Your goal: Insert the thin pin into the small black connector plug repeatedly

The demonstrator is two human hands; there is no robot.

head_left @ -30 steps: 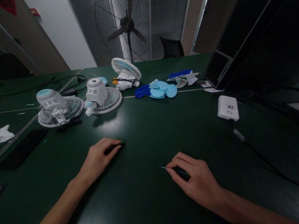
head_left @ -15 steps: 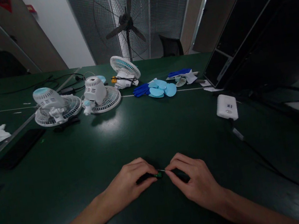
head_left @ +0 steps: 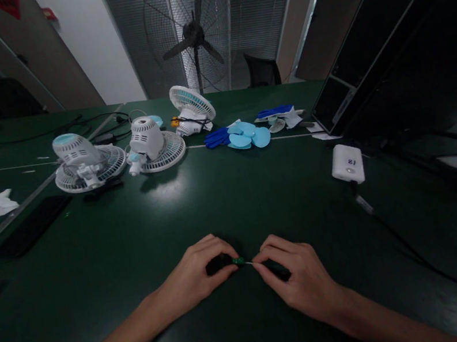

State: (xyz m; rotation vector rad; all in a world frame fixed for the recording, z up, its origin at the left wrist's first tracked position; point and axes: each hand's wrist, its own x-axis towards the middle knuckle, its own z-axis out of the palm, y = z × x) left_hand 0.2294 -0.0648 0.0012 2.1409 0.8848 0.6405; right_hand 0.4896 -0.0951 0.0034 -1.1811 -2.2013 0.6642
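Observation:
Between the fingertips of my left hand (head_left: 209, 264) is a small tool with a green and black handle (head_left: 238, 261). A thin metal shaft (head_left: 248, 263) runs from its green end to the fingertips of my right hand (head_left: 293, 271), where thumb and forefinger are pinched on the shaft's tip. Both hands are low over the dark green table (head_left: 234, 205), a short distance apart. Whether anything else is in my right fingers is too small to tell.
White fans (head_left: 82, 160) lie at the back left. Light blue fan blades (head_left: 246, 134) and blue gloves (head_left: 217, 137) lie behind my hands. A white box (head_left: 347, 164) with a cable stands right, near a large black monitor (head_left: 409, 47). A black slab (head_left: 31, 225) lies left.
The green end of the tool has risen slightly and turned more level in my left fingers, whose fingertips have shifted up a little. My right hand has hardly moved.

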